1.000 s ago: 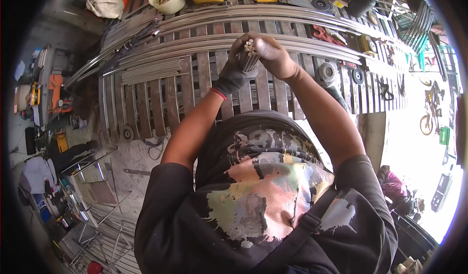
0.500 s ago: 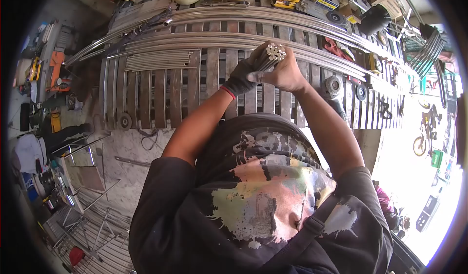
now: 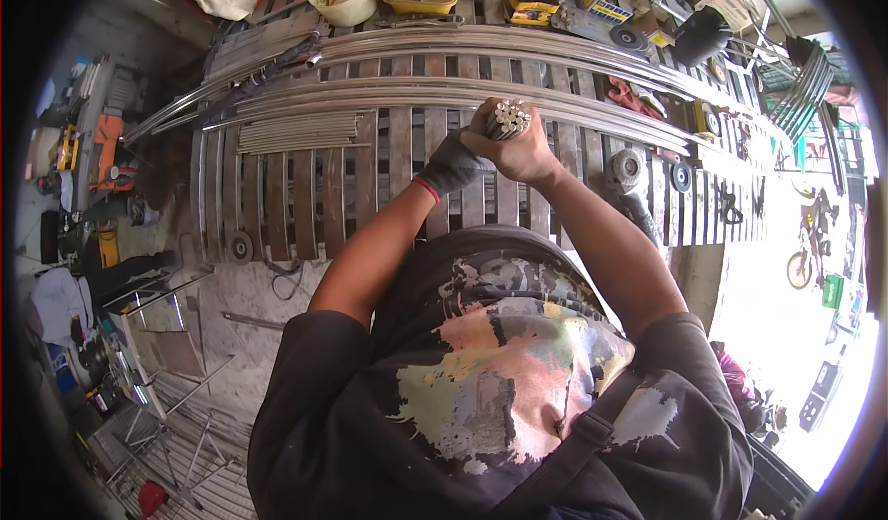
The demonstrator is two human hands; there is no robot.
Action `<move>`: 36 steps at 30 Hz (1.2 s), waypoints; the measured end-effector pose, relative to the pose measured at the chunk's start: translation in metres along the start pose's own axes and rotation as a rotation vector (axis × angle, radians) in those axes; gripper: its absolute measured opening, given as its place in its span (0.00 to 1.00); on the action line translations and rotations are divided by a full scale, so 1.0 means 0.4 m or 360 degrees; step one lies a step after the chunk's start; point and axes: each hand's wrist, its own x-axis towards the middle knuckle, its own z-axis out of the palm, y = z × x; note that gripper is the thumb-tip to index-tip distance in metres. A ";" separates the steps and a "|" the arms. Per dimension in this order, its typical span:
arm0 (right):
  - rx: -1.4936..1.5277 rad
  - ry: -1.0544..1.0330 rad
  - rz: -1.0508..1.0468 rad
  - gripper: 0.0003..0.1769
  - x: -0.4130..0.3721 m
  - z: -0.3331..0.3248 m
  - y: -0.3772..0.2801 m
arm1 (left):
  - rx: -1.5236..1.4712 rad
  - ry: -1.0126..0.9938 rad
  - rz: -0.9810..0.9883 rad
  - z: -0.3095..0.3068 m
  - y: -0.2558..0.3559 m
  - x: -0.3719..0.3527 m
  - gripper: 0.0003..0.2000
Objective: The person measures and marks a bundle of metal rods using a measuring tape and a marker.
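bundled rods (image 3: 510, 118) partly hidden, bucket (image 3: 344, 6) cut off at top

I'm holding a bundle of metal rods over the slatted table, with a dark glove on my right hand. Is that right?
Not quite. The head view shows the dark glove on your left hand; your right hand is bare. You are holding a bundle of metal rods over the slatted table.

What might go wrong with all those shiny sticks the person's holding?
Some rods might slide out of the bundle, because I see no tie around it. The right hand has no glove, so rough ends might scratch it. And if thin rods drop, they might slip through the gaps in the slatted table.
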 end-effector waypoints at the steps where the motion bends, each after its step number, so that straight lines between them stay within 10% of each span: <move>1: 0.0023 -0.0004 0.0003 0.11 -0.002 0.000 0.001 | 0.0201 -0.0062 0.0061 0.029 -0.032 -0.011 0.25; 7: -0.0058 0.0081 -0.0056 0.11 0.014 -0.013 -0.009 | -0.0762 0.0001 -0.0291 0.032 -0.029 -0.002 0.21; 10: 0.0671 0.0439 0.0347 0.11 0.034 -0.045 0.024 | -0.0468 -0.0691 -0.0774 -0.105 0.097 0.006 0.20; 15: 0.1614 0.0545 0.0679 0.08 -0.004 -0.131 0.071 | -0.0403 -0.0646 -0.0759 -0.216 0.259 -0.001 0.22; 29: 0.1792 0.0252 0.0506 0.08 -0.077 -0.142 0.000 | -0.0382 -0.0580 -0.1139 -0.372 0.457 -0.019 0.18; 34: 0.1018 0.0209 0.0374 0.34 -0.110 -0.223 0.001 | -0.0297 -0.0556 -0.1143 -0.402 0.464 -0.043 0.19; 36: 0.0135 0.0390 0.0261 0.60 -0.138 -0.261 -0.011 | -0.0315 -0.0546 -0.1188 -0.408 0.449 -0.063 0.20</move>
